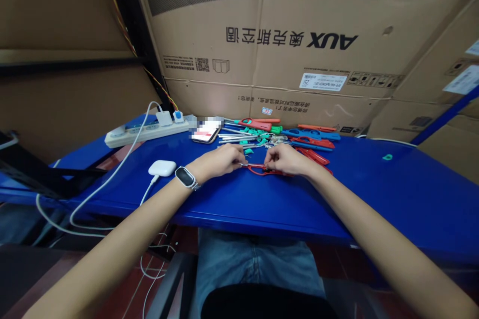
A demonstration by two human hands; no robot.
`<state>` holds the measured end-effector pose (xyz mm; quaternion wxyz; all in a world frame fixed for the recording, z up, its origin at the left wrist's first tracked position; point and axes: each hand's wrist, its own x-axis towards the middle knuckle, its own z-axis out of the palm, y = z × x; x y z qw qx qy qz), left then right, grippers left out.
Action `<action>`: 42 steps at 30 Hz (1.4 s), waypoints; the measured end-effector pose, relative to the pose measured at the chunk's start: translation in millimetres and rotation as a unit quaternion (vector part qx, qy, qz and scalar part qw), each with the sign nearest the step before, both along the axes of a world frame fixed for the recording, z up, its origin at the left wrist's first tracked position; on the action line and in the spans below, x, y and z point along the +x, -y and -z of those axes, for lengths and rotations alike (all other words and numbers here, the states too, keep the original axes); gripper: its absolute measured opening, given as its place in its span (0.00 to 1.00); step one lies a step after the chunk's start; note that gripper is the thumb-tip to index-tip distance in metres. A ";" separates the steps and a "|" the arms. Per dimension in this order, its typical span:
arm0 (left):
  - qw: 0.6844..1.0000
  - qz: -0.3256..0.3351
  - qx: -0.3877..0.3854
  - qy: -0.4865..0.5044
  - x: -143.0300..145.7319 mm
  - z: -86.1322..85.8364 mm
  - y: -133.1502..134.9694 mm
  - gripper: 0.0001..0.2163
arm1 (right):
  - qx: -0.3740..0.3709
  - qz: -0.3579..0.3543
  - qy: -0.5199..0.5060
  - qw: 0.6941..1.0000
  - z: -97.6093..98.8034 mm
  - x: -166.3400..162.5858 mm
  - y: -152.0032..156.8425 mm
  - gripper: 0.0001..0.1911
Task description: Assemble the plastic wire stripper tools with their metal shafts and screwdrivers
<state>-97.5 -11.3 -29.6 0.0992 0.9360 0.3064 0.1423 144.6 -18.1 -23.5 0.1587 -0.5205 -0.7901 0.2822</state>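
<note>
Near the middle of the blue table, a red long-reach lighter casing (258, 171) with a finger loop lies between my two hands. My left hand (227, 160) is closed in a pinch at its left end, where a bit of metal shows at the fingertips. The fingers of my right hand (280, 158) are pressed together over the casing's upper edge; any small part in them is hidden. Just beyond my hands lies a pile of metal tubes (235, 135) and small green pieces (264, 138). Red casings (313, 154) and blue casings (310, 133) lie to the right of it.
A phone (205, 130) lies left of the pile, beside a white power strip (145, 131). Nearer me is a white earbud case (162, 168) with a cable. One green piece (387, 157) lies far right. A large cardboard sheet (262, 60) stands behind the table.
</note>
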 end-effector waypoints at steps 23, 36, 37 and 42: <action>0.997 0.010 0.065 -0.040 0.7 0.1 12.5 0.14 | -0.004 0.002 -0.001 1.000 0.6 -1.0 0.1 0.07; 0.994 -0.014 0.091 -0.059 3.9 -2.9 18.8 0.10 | 0.019 -0.008 -0.007 1.000 4.1 0.4 -0.3 0.07; 0.994 -0.014 0.092 -0.057 4.1 -2.6 18.5 0.11 | 0.022 -0.008 -0.006 1.000 4.7 0.4 -0.7 0.08; 0.991 0.014 0.111 -0.077 8.5 -0.2 19.5 0.12 | 0.025 -0.007 -0.003 1.000 5.8 -0.2 -1.3 0.09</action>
